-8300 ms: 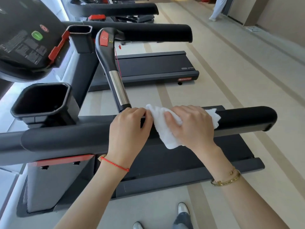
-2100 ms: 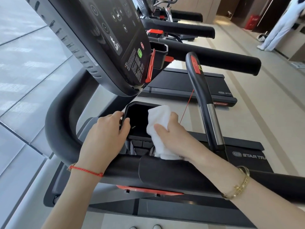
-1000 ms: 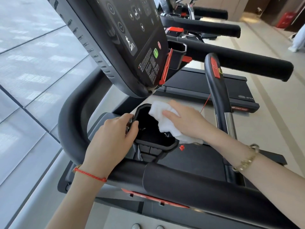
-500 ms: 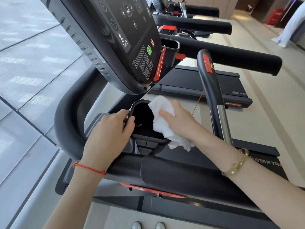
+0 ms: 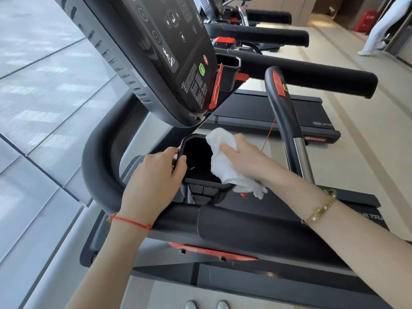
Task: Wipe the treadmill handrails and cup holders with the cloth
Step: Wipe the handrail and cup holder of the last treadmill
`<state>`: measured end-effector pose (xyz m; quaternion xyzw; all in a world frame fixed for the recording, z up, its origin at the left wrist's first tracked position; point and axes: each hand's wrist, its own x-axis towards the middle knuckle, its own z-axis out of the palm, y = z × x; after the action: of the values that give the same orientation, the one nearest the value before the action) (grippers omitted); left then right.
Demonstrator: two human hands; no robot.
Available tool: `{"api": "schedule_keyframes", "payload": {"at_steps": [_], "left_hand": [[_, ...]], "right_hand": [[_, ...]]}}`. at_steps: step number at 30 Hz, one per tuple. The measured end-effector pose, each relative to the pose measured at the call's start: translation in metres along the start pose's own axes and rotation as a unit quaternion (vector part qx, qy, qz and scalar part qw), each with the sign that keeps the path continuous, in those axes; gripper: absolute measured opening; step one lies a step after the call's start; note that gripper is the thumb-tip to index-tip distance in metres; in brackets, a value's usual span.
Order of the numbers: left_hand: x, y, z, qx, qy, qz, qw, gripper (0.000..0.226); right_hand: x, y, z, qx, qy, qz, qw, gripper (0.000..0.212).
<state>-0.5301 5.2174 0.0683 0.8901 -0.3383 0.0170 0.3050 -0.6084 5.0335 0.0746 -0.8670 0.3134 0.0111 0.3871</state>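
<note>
- Nearest me, the padded handrail (image 5: 256,228) runs left to right across the bottom of the view, with my shoes just visible below it. Both forearms reach over it towards the console.
- My left hand (image 5: 153,179) grips the near-left rim of the cup holder (image 5: 207,182), fingers hooked over the edge and thumb on the lip, steadying it.
- My right hand (image 5: 240,156) presses the cloth (image 5: 225,166) against the right-hand wall and rim of that cup holder. Its fingers lie fairly flat on top of the cloth, so I read it as pressing, not clenching. A loose tail of cloth hangs over the near-right corner.
- The relation that matters: the cup holder's opening lies directly left of and below my right hand. The well runs deep, top to bottom, so I judge the next stroke goes down into it or along the rim. The right hand is the nearer one for that.
- Against the frame half a second back, the cloth sits in much the same place on the right rim and the left hand's grip is unchanged. The view has shifted only slightly.
- Beyond, the upright grip bar (image 5: 283,108) rises to the right, the console (image 5: 160,52) leans overhead, and the far handrail (image 5: 312,74) crosses behind it.
</note>
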Motion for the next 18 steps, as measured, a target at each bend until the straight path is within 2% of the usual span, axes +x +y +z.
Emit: {"api": "schedule_keyframes", "payload": {"at_steps": [8, 12, 15, 18], "left_hand": [[0.001, 0.000, 0.001, 0.003, -0.005, -0.003, 1.000, 0.029], [0.001, 0.000, 0.001, 0.006, -0.007, -0.006, 1.000, 0.030], [-0.001, 0.001, 0.000, 0.011, -0.005, -0.005, 1.000, 0.031], [-0.001, 0.002, 0.000, 0.018, -0.007, -0.011, 1.000, 0.032]], "right_hand": [[-0.028, 0.014, 0.016, 0.045, -0.019, 0.024, 0.998, 0.062], [-0.007, 0.011, 0.008, -0.013, -0.009, -0.007, 1.000, 0.041], [0.016, 0.009, -0.006, -0.082, -0.027, -0.066, 0.994, 0.027], [0.032, 0.000, -0.018, -0.160, -0.066, -0.136, 0.975, 0.028]]}}
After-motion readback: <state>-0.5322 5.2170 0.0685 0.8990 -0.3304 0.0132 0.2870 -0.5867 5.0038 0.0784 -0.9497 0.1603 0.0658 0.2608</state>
